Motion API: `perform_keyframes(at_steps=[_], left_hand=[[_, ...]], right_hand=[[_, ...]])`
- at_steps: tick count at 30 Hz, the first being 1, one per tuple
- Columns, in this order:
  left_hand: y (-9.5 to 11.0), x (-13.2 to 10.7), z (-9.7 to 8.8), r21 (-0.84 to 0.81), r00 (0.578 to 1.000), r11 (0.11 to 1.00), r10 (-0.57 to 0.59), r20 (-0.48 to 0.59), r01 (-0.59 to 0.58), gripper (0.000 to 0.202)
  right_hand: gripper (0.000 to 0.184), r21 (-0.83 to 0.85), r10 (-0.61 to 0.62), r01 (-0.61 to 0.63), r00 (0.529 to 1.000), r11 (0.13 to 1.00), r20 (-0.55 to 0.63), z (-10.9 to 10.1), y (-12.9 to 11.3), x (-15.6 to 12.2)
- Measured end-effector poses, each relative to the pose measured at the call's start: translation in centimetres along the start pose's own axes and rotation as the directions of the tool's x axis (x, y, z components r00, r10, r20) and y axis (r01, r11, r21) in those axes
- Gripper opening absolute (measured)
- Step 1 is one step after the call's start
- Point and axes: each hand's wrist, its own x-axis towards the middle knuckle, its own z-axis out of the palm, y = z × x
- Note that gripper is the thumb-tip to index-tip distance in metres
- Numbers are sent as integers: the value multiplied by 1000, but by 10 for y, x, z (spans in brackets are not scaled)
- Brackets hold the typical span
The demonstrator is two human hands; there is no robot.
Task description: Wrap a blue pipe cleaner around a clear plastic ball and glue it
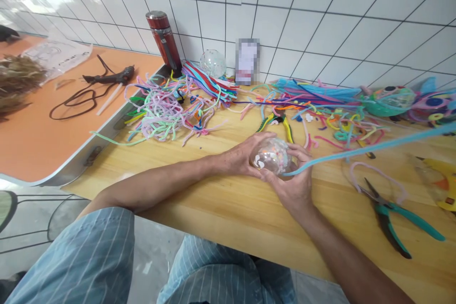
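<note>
where fingers cup the clear ball, its sides are hidden.

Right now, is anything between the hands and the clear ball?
Nothing visible separates the left hand from the clear ball. At the right hand, a blue fuzzy stem crosses by the ball's lower right edge.

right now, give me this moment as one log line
left hand: holding clear ball | right hand: holding clear ball | blue fuzzy stem: at right hand, extending right | teal-handled pliers: on wooden table
</note>
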Motion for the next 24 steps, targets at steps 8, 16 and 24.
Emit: perform_keyframes(at_steps=[8,16,24], left_hand=[[-6,-2,-7,-202,994,974,-103,23,105,105],[1,0,-10,-109,1000,994,-20,3,20,94],[6,-1,-10,-109,997,991,-75,8,75,94]], right_hand=[[76,48,-98,95,994,994,57,-5,15,2],[77,45,-40,31,977,999,208,-12,19,-1],[77,23,-91,89,982,996,167,-13,17,3]])
